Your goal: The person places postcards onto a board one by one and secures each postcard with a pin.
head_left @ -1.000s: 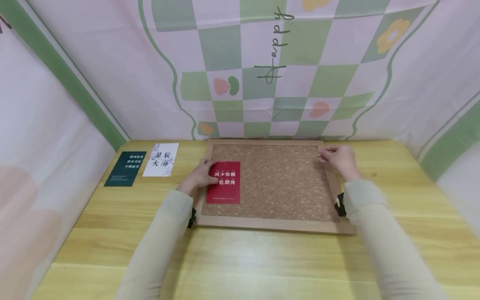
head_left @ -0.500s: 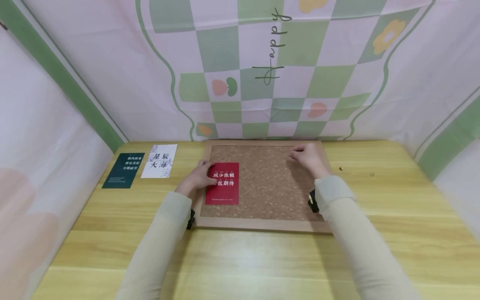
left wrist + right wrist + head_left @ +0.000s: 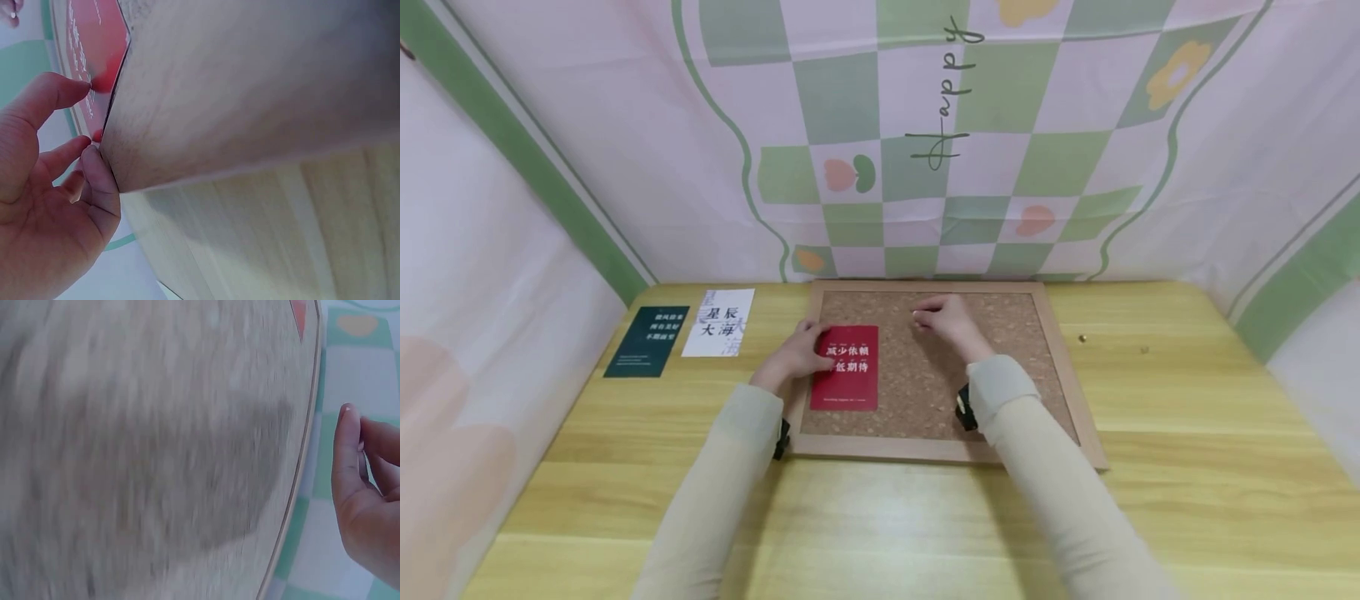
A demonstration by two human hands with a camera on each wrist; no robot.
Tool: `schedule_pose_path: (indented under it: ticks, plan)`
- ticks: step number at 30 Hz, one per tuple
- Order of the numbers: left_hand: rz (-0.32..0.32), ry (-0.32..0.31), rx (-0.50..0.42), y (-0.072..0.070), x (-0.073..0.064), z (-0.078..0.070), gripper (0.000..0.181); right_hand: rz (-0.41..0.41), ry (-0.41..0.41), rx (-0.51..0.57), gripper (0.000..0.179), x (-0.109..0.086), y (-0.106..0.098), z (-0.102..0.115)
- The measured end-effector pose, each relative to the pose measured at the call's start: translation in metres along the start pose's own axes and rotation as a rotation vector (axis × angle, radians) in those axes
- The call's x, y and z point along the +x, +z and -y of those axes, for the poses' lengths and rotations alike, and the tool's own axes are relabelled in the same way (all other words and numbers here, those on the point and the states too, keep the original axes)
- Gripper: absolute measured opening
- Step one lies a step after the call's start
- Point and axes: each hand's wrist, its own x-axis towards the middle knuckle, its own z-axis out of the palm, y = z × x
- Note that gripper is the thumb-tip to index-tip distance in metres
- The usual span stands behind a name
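The red card (image 3: 850, 387) bears white lettering, the cork (image 3: 913, 400) speckled brown.

Left hand (image 3: 792, 354), right hand (image 3: 955, 325) bare. Long cream left sleeve (image 3: 703, 492), right sleeve (image 3: 1063, 483), lightly creased; left cuff (image 3: 760, 407), right cuff (image 3: 1002, 388) folded back, greyer. Black left wrist unit (image 3: 782, 437), right wrist unit (image 3: 966, 408), probably boxy, too small to tell.

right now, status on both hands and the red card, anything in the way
Left hand on red card, thumb covering part of it. Right hand over corkboard, pinching a tiny item, too small to identify. Nothing seen between right hand and card.
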Motion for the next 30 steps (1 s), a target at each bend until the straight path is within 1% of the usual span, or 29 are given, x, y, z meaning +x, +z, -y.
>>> schedule_pose_path:
  ticks: [5,7,12,19,23,30]
  plan:
    - [0.001,0.005,0.0,-0.001,0.0,0.0,0.071,0.001,0.047,0.068,0.026,0.002,0.022,0.005]
    - [0.002,0.002,-0.001,-0.001,0.001,0.0,0.071,0.006,0.057,0.079,0.025,0.001,0.03,0.007]
    - [0.003,-0.001,0.001,-0.001,0.002,-0.001,0.071,0.029,0.075,0.066,0.023,-0.002,0.045,0.012]
    - [0.009,-0.006,0.007,-0.002,0.003,-0.001,0.071,0.054,0.13,0.111,0.023,-0.003,0.063,0.019]
    - [0.008,-0.009,0.004,-0.002,0.001,-0.002,0.07,0.064,0.132,0.107,0.022,-0.003,0.069,0.019]
    - [0.007,-0.003,0.013,0.0,-0.001,-0.001,0.071,0.079,0.164,0.05,0.022,-0.004,0.078,0.017]
